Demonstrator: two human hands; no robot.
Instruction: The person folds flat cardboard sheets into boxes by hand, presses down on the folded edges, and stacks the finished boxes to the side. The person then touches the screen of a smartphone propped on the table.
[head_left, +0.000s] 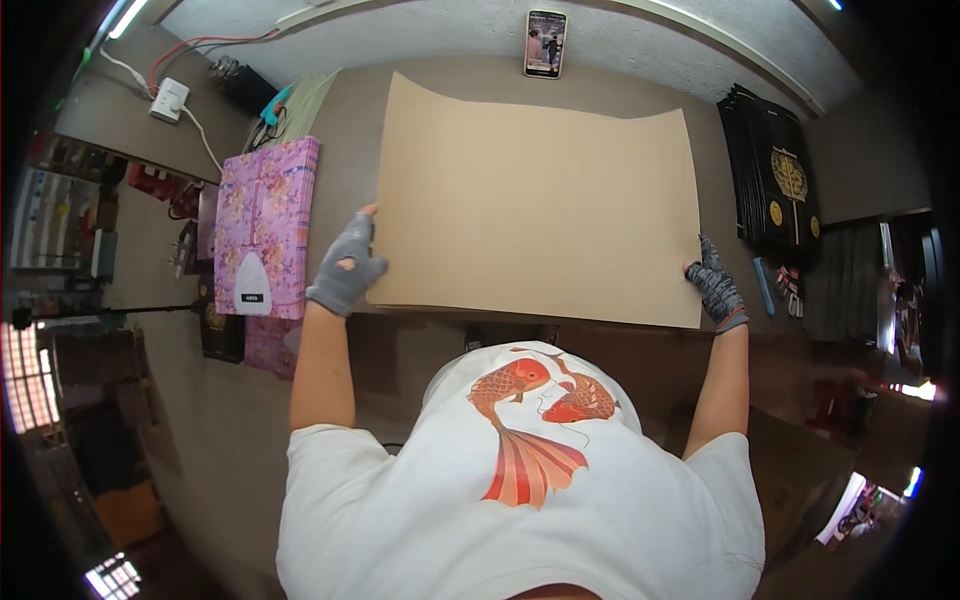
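A large sheet of brown kraft paperboard [540, 205] spans the table in front of me, its far corners curling up. My left hand [349, 265], in a light grey glove with bare fingertips, grips the left edge near the front corner, thumb on top. On the opposite edge my right hand [716, 285], in a darker mottled grey glove, pinches the board near its front right corner. Some fingers of both hands are hidden at the board's edges.
A pink flowered stack [265, 225] lies left of the board. Black folders with gold print [775, 175] are piled at the right, with a blue tool [764, 287] before them. A phone [545, 44] leans on the wall; a white power socket [169, 100] sits far left.
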